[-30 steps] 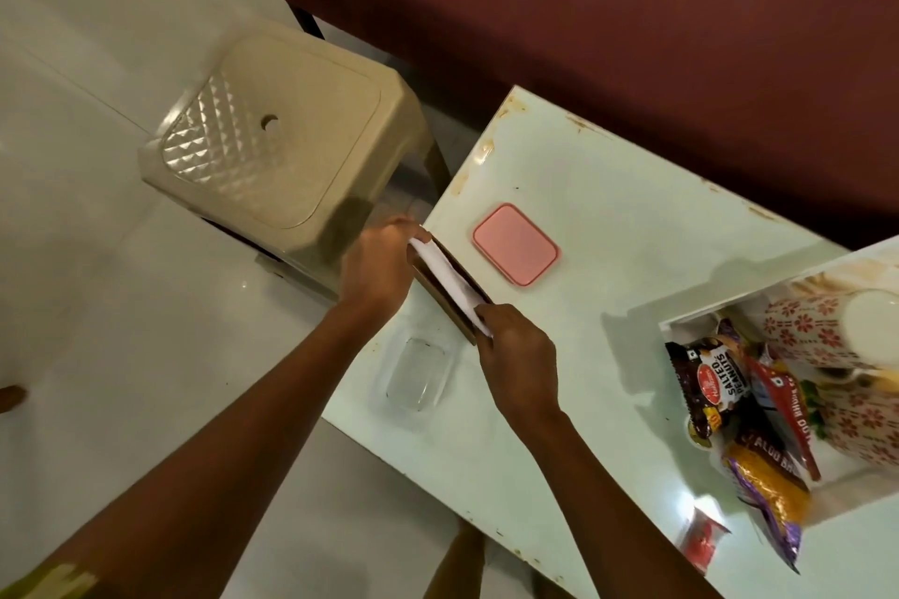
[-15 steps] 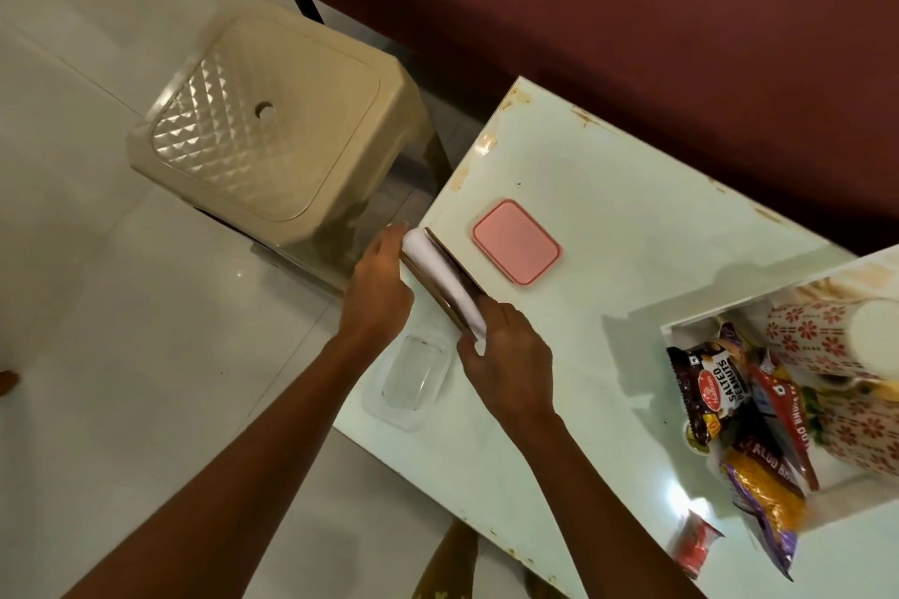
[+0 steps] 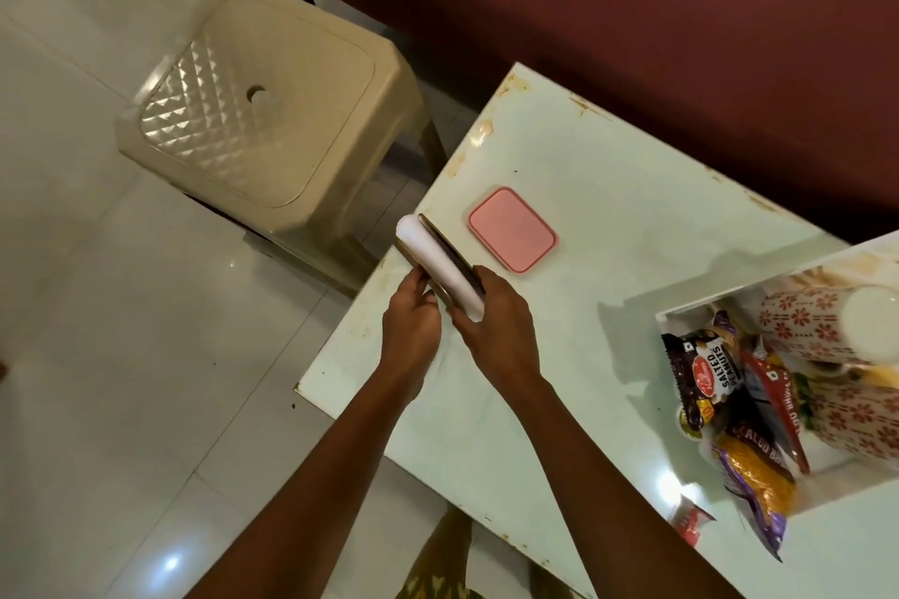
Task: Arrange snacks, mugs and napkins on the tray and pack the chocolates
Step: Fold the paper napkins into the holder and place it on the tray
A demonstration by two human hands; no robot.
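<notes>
I see both hands meeting over the left edge of the table [image 3: 632, 219], holding one flat box [image 3: 440, 265] between them. The box is tilted on edge, its white face up and a dark brown side with a gold rim showing; its far end sticks out past the fingers toward the stool [image 3: 262, 112]. The left hand [image 3: 411, 323] is curled around the near left edge of the box, fingers closed on it. The right hand [image 3: 496, 321] grips the near right end, fingers wrapped over the white face and closed on it too. I cannot tell what is inside the box.

Just to the right of the box, a pink lid [image 3: 513, 229] lies flat on the table, apart from the hands.

At the far right sits a white tray [image 3: 681, 311]. In it lie snack packets [image 3: 715, 375], one marked salted peanuts, with an orange and purple packet [image 3: 756, 477] hanging over the near rim. Two flowered mugs [image 3: 817, 326] lie beside the packets in the tray. A small red wrapper [image 3: 691, 520] rests on the table near the tray.
</notes>
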